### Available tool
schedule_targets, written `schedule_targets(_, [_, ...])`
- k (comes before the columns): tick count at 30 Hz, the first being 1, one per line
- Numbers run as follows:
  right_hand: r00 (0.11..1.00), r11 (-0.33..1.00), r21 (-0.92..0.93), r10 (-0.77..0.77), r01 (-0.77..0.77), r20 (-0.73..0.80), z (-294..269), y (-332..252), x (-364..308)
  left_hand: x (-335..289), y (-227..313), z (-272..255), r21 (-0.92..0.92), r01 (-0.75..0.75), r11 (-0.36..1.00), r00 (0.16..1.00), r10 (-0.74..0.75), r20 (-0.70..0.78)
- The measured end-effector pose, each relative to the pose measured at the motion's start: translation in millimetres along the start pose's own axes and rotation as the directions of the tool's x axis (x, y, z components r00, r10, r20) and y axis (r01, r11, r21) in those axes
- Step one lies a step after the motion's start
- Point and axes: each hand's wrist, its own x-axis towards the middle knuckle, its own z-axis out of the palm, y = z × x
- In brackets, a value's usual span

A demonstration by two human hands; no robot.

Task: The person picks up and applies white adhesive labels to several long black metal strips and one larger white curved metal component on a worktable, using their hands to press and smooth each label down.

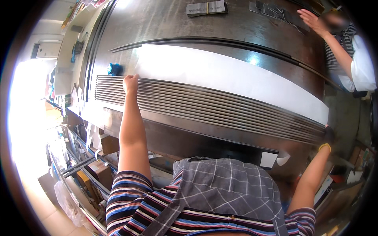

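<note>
A row of several long, thin grey strips [220, 106] lies side by side across the dark table. My left hand [130, 83] is closed at the far edge of the row, near its left end; what its fingers pinch is hidden. Beyond the strips, against their far edge, stretches a long white sheet [232, 74], its near left corner beside my left fingers. At the right ends of the strips is my right hand [329, 135], dark and blurred, with a yellow band at the wrist. One fingertip shows by the sheet's near right corner.
A blue crumpled object [114, 69] sits beyond the strips' left end. Long dark bars [204, 39] run behind the sheet. Farther back lie a banded grey bundle [206, 8] and dark flat pieces [275, 13]. Another person's hand [313, 21] is raised at the far right.
</note>
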Motion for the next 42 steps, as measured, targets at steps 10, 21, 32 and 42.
schedule_targets(10, [0.999, 0.991, 0.133, -0.005, 0.001, 0.032, 5.8, 4.6, 2.1, -10.3, 5.0, -3.5, 0.218, -0.004, 0.976, 1.0, 0.002, 0.009])
schedule_targets(21, [0.948, 0.591, -0.8, -0.302, 0.102, -0.102, 21.8, -13.9, -19.7, -55.8, 42.5, 5.4, 0.261, -0.088, 0.961, 0.952, 0.158, -0.261])
schedule_targets(32, [0.515, 0.411, -0.342, -0.795, 0.845, 0.319, 201.6, -139.4, -249.0, -237.5, 108.1, 90.6, 0.17, -0.93, 0.325, 0.363, 0.743, 0.563])
schedule_targets(42, [0.831, 0.618, -0.704, -0.552, 0.35, -0.071, 58.8, -94.6, -210.2, -127.1, 28.3, 70.9, 0.433, -0.812, 0.392, 0.548, 0.768, 0.333])
